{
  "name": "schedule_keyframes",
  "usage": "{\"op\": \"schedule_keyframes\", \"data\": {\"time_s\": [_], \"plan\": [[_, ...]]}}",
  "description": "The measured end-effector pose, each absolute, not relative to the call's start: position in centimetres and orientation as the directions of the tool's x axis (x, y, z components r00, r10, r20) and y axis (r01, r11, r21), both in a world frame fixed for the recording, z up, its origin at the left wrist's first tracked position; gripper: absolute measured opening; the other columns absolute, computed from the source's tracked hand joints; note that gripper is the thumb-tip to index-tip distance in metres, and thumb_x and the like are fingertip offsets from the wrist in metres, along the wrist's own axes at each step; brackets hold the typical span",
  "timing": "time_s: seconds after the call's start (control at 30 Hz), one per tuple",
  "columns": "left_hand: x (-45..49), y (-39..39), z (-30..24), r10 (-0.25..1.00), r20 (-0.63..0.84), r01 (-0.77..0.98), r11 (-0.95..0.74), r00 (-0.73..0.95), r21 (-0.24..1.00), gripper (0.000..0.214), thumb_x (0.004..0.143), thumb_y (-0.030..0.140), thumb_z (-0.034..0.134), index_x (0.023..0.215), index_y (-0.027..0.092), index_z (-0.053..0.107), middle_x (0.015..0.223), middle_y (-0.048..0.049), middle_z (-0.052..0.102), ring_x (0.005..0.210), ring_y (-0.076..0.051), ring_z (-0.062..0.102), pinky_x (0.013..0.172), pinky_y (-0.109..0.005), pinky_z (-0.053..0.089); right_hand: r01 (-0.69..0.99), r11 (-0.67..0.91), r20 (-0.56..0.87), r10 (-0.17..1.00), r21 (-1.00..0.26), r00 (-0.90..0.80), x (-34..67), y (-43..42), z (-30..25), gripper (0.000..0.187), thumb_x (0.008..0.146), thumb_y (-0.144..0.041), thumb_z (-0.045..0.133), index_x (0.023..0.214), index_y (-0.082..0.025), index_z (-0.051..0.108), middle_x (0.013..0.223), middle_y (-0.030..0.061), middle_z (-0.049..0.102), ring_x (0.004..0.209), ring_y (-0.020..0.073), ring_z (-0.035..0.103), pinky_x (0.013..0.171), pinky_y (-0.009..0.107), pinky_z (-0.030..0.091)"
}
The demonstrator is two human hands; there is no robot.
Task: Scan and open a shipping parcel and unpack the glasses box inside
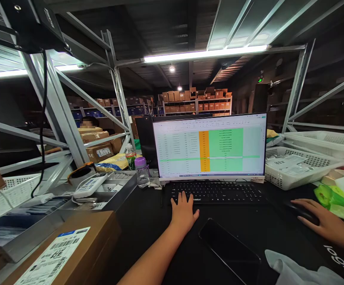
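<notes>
My left hand [184, 213] lies at the left end of a black keyboard [222, 192], fingers spread, the fingertips over the keys and nothing held. At the right, my right hand [323, 219] rests around a black computer mouse [304, 213] on a dark mouse pad [317, 253] with a "logi" mark. Behind the keyboard stands a lit monitor [184, 146] with a spreadsheet that has an orange and a green column. A dark-screened smartphone [230, 249] lies between my two arms.
On the left are a labelled cardboard box [100, 233], a grey tray [32, 225] with packets and a purple-capped bottle [143, 176]. White baskets [281, 178] and green plastic wrapping [332, 202] are on the right. Grey plastic [293, 269] lies in front. A person [88, 122] is behind boxes.
</notes>
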State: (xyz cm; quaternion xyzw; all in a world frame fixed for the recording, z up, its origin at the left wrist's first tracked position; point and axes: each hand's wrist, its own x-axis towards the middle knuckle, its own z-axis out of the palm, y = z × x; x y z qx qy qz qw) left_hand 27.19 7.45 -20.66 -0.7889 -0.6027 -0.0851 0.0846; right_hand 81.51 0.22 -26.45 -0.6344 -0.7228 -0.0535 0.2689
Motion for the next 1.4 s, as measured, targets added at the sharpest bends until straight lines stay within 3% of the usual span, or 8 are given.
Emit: {"op": "schedule_keyframes", "data": {"time_s": [0.63, 0.83, 1.0, 1.23, 1.4], "plan": [[27.1, 7.5, -20.8, 0.934, 0.244, 0.965, -0.262, 0.261, -0.027, 0.068, 0.093, 0.051, 0.046, 0.152, 0.018, 0.04, 0.159, -0.0237, 0.033, 0.148, -0.039, 0.03, 0.114, -0.068, 0.026, 0.949, 0.184, 0.46, 0.887, -0.256, -0.048, 81.6, 0.5, -26.9, 0.049, 0.088, -0.054, 0.057, 0.135, -0.039, 0.059, 0.143, 0.0091, 0.054, 0.128, 0.032, 0.059, 0.103, 0.039, 0.052], [27.1, 7.6, -21.0, 0.93, 0.259, 0.964, -0.263, 0.261, -0.026, 0.068, 0.093, 0.051, 0.046, 0.152, 0.018, 0.041, 0.159, -0.024, 0.034, 0.148, -0.039, 0.031, 0.114, -0.068, 0.027, 0.953, 0.181, 0.448, 0.892, -0.245, -0.054, 81.2, 0.5, -26.6, 0.048, 0.089, -0.055, 0.055, 0.134, -0.037, 0.06, 0.143, 0.009, 0.055, 0.129, 0.0331, 0.058, 0.105, 0.041, 0.051], [27.2, 7.7, -20.8, 0.93, 0.256, 0.964, -0.261, 0.263, -0.042, 0.066, 0.093, 0.049, 0.047, 0.152, 0.018, 0.041, 0.159, -0.0236, 0.034, 0.148, -0.039, 0.031, 0.114, -0.067, 0.028, 0.956, 0.186, 0.462, 0.885, -0.226, -0.063, 80.3, -0.1, -25.8, 0.046, 0.091, -0.055, 0.051, 0.133, -0.041, 0.059, 0.141, 0.0068, 0.058, 0.127, 0.0352, 0.058, 0.107, 0.043, 0.05], [27.6, 7.7, -20.3, 0.947, 0.223, 0.973, -0.223, 0.229, -0.051, 0.066, 0.092, 0.044, 0.048, 0.152, 0.019, 0.039, 0.161, -0.0217, 0.032, 0.149, -0.039, 0.029, 0.115, -0.067, 0.026, 0.962, 0.156, 0.438, 0.898, -0.225, -0.044, 79.1, -1.1, -24.1, 0.054, 0.088, -0.062, 0.053, 0.133, -0.033, 0.062, 0.137, 0.0096, 0.061, 0.128, 0.036, 0.058, 0.109, 0.051, 0.049], [27.8, 7.6, -20.0, 0.953, 0.21, 0.976, -0.21, 0.217, -0.055, 0.067, 0.092, 0.045, 0.047, 0.154, 0.021, 0.036, 0.162, -0.0196, 0.03, 0.149, -0.042, 0.026, 0.113, -0.07, 0.025, 0.948, 0.147, 0.435, 0.9, -0.282, -0.011, 78.8, -1.4, -23.8, 0.058, 0.087, -0.066, 0.052, 0.133, -0.033, 0.063, 0.133, 0.0093, 0.064, 0.125, 0.0342, 0.06, 0.108, 0.049, 0.05]]}}
